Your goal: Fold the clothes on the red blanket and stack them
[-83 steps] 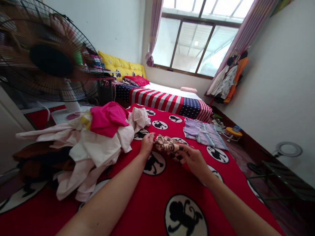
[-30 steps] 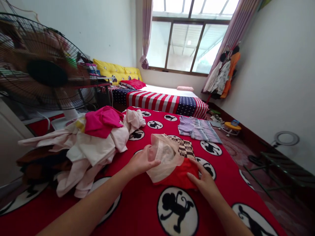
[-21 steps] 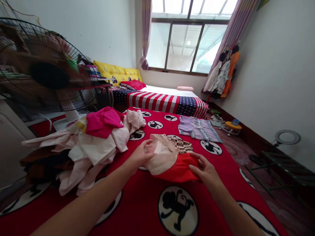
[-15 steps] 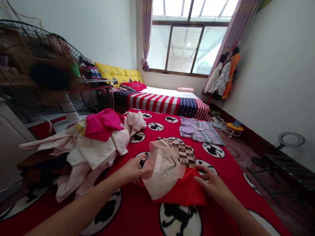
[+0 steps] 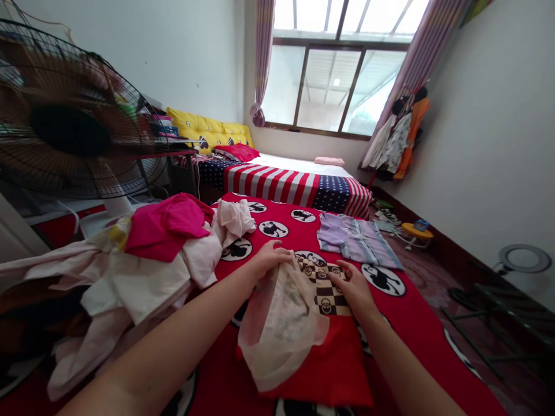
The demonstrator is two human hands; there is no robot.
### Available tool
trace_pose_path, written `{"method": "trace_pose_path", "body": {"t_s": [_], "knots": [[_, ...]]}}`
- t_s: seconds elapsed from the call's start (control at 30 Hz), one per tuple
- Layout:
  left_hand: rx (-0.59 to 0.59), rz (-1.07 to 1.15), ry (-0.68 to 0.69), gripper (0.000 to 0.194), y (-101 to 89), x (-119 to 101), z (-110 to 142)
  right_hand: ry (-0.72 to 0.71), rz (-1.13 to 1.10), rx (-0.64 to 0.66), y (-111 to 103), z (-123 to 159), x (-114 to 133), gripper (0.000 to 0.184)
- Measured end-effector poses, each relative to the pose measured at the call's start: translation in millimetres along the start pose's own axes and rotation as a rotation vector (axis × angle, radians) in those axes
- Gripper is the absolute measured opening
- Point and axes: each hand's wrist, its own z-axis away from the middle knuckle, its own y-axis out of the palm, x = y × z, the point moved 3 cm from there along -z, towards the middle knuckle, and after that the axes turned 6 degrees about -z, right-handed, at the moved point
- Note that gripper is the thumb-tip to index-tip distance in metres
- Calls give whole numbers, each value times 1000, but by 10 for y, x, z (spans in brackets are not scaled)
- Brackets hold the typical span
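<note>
A garment with a brown-and-cream checkered panel, a sheer beige part and a red part lies on the red bed cover. My left hand pinches the top edge of the sheer beige part. The fingers of my right hand press down on the checkered panel.
A heap of pink, white and magenta clothes lies at my left. A folded lilac striped garment lies further up the red cover. A running fan stands at the far left. A second bed is behind.
The garment was held bunched up, then laid out and smoothed. Both hands have moved up from its lower edge to its top end. The view has shifted closer.
</note>
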Motion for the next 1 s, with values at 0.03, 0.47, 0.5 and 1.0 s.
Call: {"method": "trace_pose_path", "body": {"t_s": [0.03,0.47,0.5,1.0], "knots": [[-30,-25,47,63,42,-30,-29,-28,-30,-30,0,12,34,44],[-198,-213,199,57,27,310,-242,86,401,-123,-65,-25,-199,60],[-174,-184,207,57,5,309,-244,112,370,-130,-103,-30,-201,62],[-119,149,217,37,-98,341,-213,298,52,262,-224,546,109,34]]}}
